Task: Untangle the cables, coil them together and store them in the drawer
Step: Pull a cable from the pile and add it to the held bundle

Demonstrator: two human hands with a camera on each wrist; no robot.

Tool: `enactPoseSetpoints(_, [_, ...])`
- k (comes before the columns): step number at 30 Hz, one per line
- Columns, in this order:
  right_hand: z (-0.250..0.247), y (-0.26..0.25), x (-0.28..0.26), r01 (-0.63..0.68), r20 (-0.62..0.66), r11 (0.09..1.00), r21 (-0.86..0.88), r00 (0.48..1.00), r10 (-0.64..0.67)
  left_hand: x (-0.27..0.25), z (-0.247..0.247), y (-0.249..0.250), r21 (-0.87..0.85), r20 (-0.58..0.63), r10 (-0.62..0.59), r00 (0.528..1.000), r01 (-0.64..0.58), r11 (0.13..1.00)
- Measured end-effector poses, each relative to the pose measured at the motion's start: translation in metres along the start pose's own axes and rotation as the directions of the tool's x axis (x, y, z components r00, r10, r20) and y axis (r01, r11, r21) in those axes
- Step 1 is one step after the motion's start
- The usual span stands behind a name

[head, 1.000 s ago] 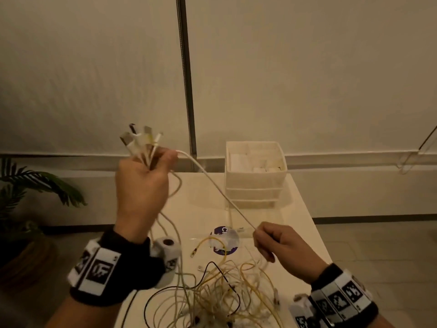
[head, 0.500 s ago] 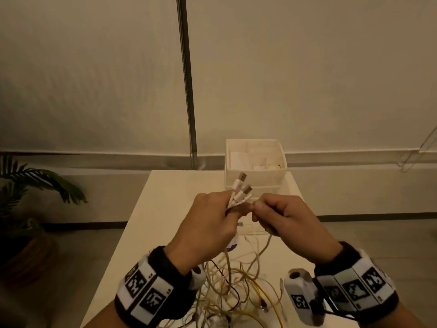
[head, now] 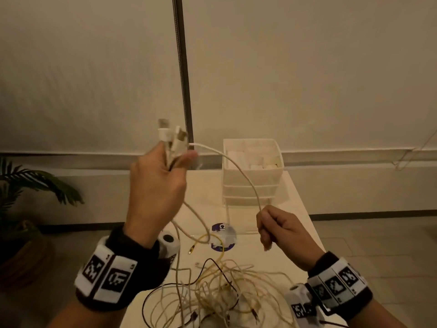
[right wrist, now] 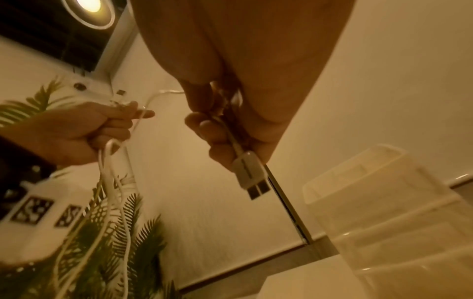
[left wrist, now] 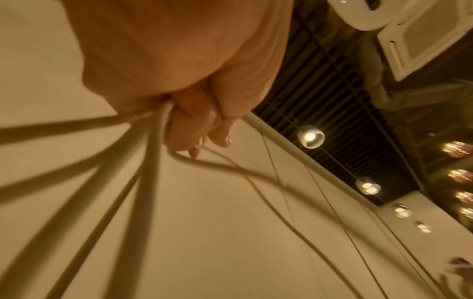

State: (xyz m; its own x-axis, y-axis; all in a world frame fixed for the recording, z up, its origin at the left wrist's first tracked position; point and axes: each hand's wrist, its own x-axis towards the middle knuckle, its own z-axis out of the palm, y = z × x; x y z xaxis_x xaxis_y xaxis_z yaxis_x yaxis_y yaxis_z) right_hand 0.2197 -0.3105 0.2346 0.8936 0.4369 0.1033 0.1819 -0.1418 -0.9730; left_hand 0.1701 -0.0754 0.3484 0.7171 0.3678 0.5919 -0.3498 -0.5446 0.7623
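Note:
My left hand (head: 160, 183) is raised above the table and grips a bunch of white cable ends, their plugs (head: 171, 136) sticking up out of the fist. One white cable (head: 238, 166) arcs from that fist down to my right hand (head: 279, 228), which grips it lower and to the right. In the right wrist view the fingers (right wrist: 204, 129) curl round a white USB plug (right wrist: 249, 174) that points down. A tangle of white, yellow and black cables (head: 212, 292) lies on the table near me. The white drawer unit (head: 251, 171) stands at the table's far end.
The pale table (head: 298, 209) is narrow, with floor on both sides. A round purple sticker (head: 223, 236) lies at its middle. A potted palm (head: 30, 185) stands on the floor to the left. A dark pole (head: 181, 67) runs up the wall behind.
Half a second ago both hands met in front of the drawer unit. The left has since risen up and left with the plug bunch, and the right has drawn down and right along one white cable.

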Motion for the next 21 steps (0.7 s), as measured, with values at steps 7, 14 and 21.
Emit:
enactPoseSetpoints(7, [0.011, -0.019, -0.004, -0.043, 0.052, 0.982, 0.183, 0.998, 0.034, -0.035, 0.021, 0.005, -0.04, 0.397, 0.132, 0.908, -0.126, 0.991])
enactPoseSetpoints(14, [0.041, -0.048, -0.029, -0.194, 0.298, 0.752, 0.63, 0.955, -0.003, -0.038, 0.03, -0.009, -0.064, 0.441, 0.042, 0.896, -0.016, 0.998])
enactPoseSetpoints(21, [0.053, -0.046, -0.04, -0.184, 0.205, 0.703, 0.686, 0.977, 0.056, -0.022, 0.016, -0.011, 0.024, 0.22, 0.028, 0.975, -0.034, 0.999])
